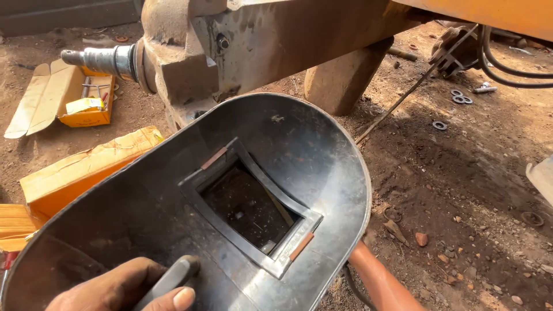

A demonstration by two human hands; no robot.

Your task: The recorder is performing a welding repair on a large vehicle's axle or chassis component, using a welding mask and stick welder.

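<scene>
Your left hand (124,286) has its fingers wrapped around the handle (170,280) of the welding shield (173,201). It looks light and stiff; keep hold there, below its dark window (247,207). Your right forearm (383,285) passes behind the shield; whether those fingers are open, I cannot tell.

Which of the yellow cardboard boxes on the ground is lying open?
The small yellow box at upper left, beside the machine's metal shaft: its flaps are spread and its contents show. The long box near the welding shield is closed.
</scene>
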